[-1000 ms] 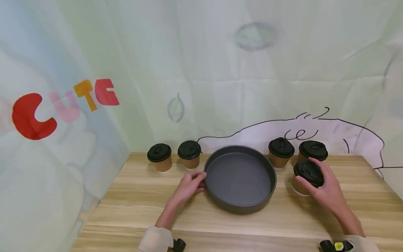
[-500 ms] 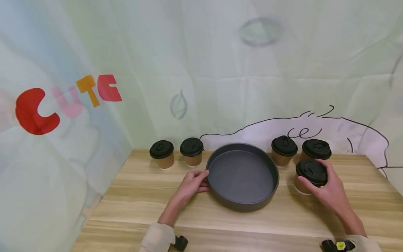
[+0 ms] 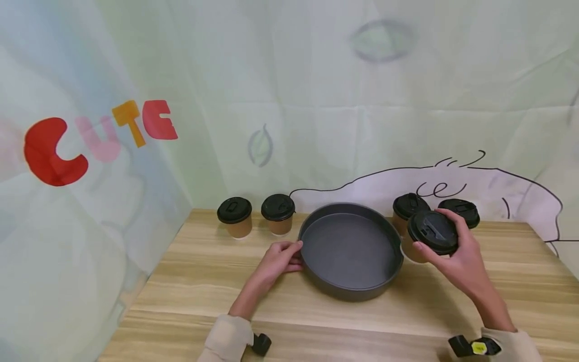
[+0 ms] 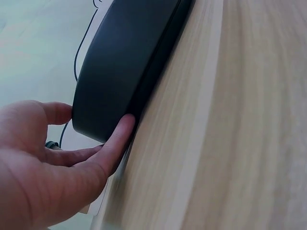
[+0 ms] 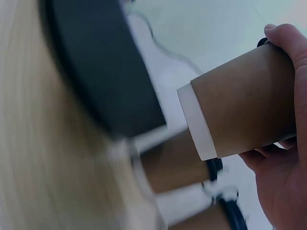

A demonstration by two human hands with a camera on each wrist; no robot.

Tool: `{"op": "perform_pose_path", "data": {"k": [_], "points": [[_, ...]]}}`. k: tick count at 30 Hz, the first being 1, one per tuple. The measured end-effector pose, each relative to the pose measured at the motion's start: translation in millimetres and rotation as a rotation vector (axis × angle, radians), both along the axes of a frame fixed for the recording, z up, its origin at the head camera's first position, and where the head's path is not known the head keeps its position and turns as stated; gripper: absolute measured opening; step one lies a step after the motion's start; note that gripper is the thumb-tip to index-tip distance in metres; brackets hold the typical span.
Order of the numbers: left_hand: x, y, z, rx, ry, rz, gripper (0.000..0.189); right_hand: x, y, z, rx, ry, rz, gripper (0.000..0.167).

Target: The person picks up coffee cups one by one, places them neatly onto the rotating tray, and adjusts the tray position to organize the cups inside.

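Head view: we read CUTE in coloured letters on the left backdrop. We count one held cup, two far-left cups and two far-right cups, all five black-lidded, plus one pan. We find the right hand clamped around the held cup, raised above the table, right of the pan; the left hand grips the pan's left wall.

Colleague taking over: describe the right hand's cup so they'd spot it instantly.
Find the round dark pan on the wooden table. At its right side, the right hand grips a black-lidded brown cup, the only one lifted off the table.
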State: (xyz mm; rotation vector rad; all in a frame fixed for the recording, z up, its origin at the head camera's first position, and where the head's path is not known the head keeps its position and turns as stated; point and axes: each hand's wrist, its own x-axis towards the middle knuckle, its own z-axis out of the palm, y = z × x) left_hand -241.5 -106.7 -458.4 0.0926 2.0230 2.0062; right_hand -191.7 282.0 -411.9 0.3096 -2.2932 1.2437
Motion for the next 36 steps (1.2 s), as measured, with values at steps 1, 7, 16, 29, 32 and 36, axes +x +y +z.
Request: {"op": "perform_pose_path", "data": {"k": [1,7,16,29,32,36], "points": [[-0.2,0.1,0.3,-0.002,0.000,-0.001,0.045,-0.9,-6.6,2.4,-0.012,0.000,0.026,0.085],[-2.3,0.5,0.4,0.003,0.000,-0.007,0.046,-13.1,-50.4,3.0,-0.071,-0.040,0.174,0.083],[-1.3,1.5,2.0,0.005,0.005,-0.003,0.044,-27.4,-113.1,-10.9,-0.025,-0.085,0.305,0.080],[-0.4,1.5,1.6,-0.011,0.006,0.005,0.044,-28.6,-154.0,-25.5,0.023,-0.147,0.382,0.082],[0.3,0.6,1.3,-0.011,0.005,0.009,0.045,-28.9,-156.5,-26.7,0.025,-0.142,0.392,0.082],[1.0,0.2,1.4,-0.013,0.001,0.007,0.046,-28.6,-158.3,-27.7,0.039,-0.145,0.396,0.083]]}}
